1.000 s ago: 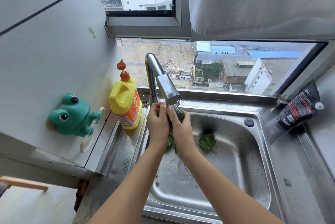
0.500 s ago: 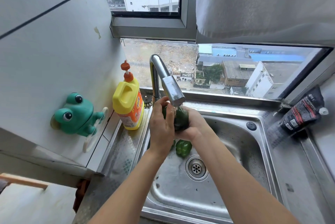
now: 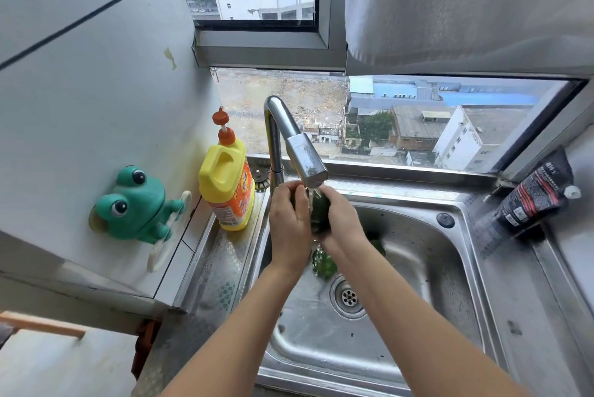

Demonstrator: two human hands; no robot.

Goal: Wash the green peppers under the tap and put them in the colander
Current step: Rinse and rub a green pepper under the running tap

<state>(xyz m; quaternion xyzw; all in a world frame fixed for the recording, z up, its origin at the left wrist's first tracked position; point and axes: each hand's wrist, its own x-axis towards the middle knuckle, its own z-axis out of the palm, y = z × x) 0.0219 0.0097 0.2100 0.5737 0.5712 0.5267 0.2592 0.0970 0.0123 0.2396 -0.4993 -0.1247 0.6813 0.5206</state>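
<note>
1. Holding one green pepper (image 3: 319, 212) between both hands, we had it directly under the spout of the tap (image 3: 302, 152), where a thin stream of water (image 3: 311, 200) ran onto it.
2. Our left hand (image 3: 289, 223) curled round the pepper's side nearer the tap's stem, fingers wrapped over it. Our right hand (image 3: 340, 220) cupped the opposite side, fingers bent round it.
3. Both hands covered most of that pepper, so only a dark green strip showed between them.
4. Below the tap, in the sink (image 3: 450, 268), a second pepper (image 3: 324, 263) lay just beside the drain (image 3: 348, 295). A third pepper (image 3: 376, 245) sat behind our right wrist, largely hidden by it.
5. Left of the tap, a yellow detergent bottle (image 3: 226, 191) with an orange pump stood on the sink's ledge. Farther left, a green frog holder (image 3: 135, 204) clung to the wall.
6. Well to the right of the tap, a black pouch (image 3: 536, 194) leaned in the corner by the window frame.
7. Above the tap and to its right, a pale cloth (image 3: 466, 4) hung across the window.
</note>
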